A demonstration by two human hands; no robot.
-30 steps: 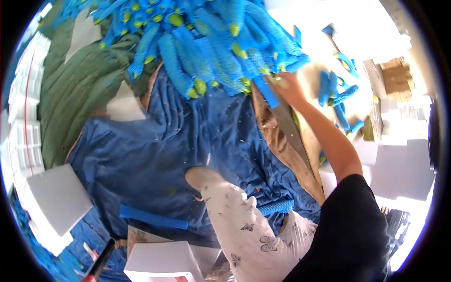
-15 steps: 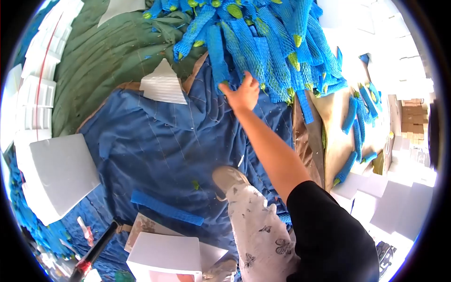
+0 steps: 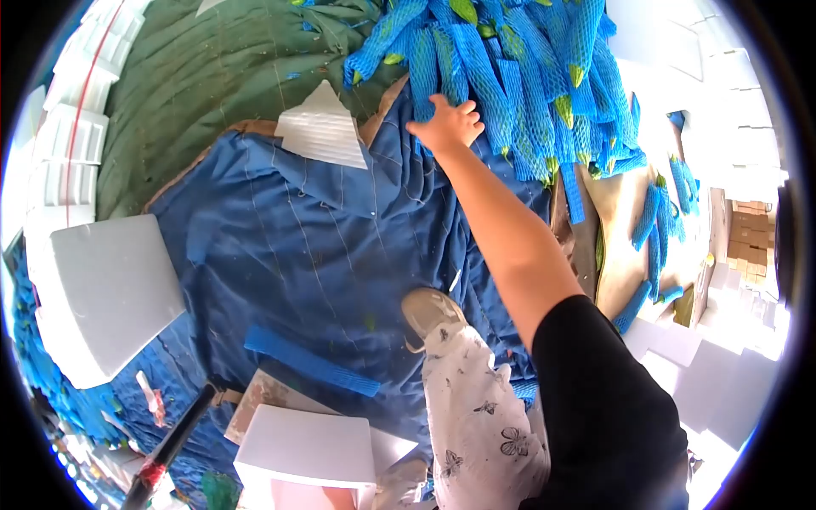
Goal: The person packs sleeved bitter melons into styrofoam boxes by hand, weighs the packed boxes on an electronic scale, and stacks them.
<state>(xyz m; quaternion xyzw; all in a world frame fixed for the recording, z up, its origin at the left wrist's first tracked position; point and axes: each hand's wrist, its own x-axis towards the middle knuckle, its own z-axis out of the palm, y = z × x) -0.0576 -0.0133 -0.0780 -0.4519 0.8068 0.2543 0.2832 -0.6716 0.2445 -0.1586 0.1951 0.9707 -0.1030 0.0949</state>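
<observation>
My right hand (image 3: pixel 448 127) reaches forward to the near edge of a heap of long green vegetables in blue net sleeves (image 3: pixel 527 93). Its thumb and fingers are spread, and nothing shows in its grasp. Just beyond the fingers lies one sleeved vegetable (image 3: pixel 422 72), its near end partly covered by the hand. I cannot tell whether the fingertips touch it. Green tips stick out of several sleeves. My left hand is out of view.
A blue quilted cloth (image 3: pixel 314 255) covers the ground beside a green one (image 3: pixel 204 102). White foam boxes (image 3: pixel 115 289) stand left, another (image 3: pixel 306 446) in front. A flat blue sleeve (image 3: pixel 310 361) lies near my shoe (image 3: pixel 429 313). More sleeved vegetables (image 3: pixel 653 212) lie right.
The view has shifted, so the heap sits farther right and higher. My right hand has opened, its fingers now spread more widely beside the near end of the sleeved vegetable.
</observation>
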